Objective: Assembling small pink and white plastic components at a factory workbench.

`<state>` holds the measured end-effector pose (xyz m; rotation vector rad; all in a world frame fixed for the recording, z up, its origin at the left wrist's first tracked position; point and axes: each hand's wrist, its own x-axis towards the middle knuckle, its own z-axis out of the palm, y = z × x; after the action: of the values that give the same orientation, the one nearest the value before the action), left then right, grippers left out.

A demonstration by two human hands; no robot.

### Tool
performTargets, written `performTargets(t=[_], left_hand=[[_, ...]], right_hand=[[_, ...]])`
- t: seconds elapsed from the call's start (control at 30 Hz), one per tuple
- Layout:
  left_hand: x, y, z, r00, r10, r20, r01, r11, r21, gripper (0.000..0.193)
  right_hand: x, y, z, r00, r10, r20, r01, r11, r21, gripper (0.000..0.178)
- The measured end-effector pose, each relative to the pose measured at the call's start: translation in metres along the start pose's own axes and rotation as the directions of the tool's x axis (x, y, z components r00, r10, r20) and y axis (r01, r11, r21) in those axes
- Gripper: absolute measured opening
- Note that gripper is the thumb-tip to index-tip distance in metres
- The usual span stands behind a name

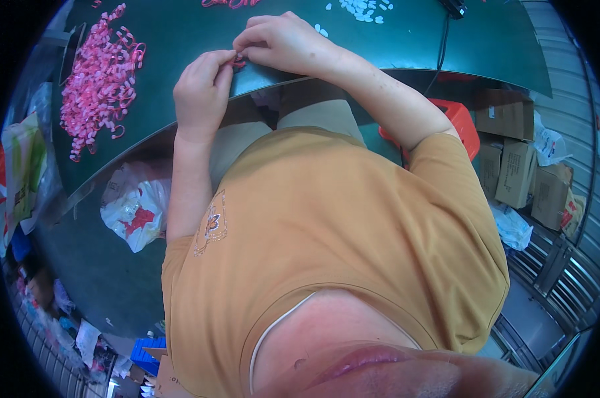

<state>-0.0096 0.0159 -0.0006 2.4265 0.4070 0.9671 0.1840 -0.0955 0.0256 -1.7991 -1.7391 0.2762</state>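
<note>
My left hand point(204, 89) and my right hand point(280, 45) meet over the near edge of the green table point(174, 40). Thumbs and fingertips of both are pinched around a small pink-red loop point(240, 65), which looks like a hair tie; most of it is hidden by the fingers. To the left lies a large heap of pink loops point(101, 86) with small pale pink pieces on them. A few more pink-red loops point(230, 2) lie at the far edge of view, beyond my hands. Small white oval pieces point(361, 9) are scattered right of those.
A black device point(454, 8) with a cable point(441, 50) stands at the far right of the table. A white plastic bag point(137, 205) hangs below the table's near edge at left. At right are a red-orange plastic object point(460, 126) and stacked cardboard boxes point(517, 172).
</note>
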Motion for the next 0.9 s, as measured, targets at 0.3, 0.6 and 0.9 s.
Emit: performTargets(t=[0.3, 0.6, 0.9], left_hand=[[0.001, 0.0, -0.003, 1.0, 0.013, -0.012, -0.013, 1.0, -0.026, 0.014], [-0.002, 0.003, -0.004, 1.0, -0.026, 0.012, 0.026, 1.0, -0.01, 0.013], [-0.003, 0.001, -0.004, 1.0, 0.001, 0.014, -0.001, 1.0, 0.008, 0.015]], right_hand=[[0.006, -0.001, 0.011, 0.997, 0.047, 0.059, -0.044, 0.998, -0.05, 0.028], [0.007, 0.006, -0.007, 0.992, 0.085, 0.089, -0.089, 0.995, 0.043, 0.028], [0.013, -0.002, -0.012, 0.979, 0.028, 0.201, -0.026, 1.0, -0.013, 0.026]])
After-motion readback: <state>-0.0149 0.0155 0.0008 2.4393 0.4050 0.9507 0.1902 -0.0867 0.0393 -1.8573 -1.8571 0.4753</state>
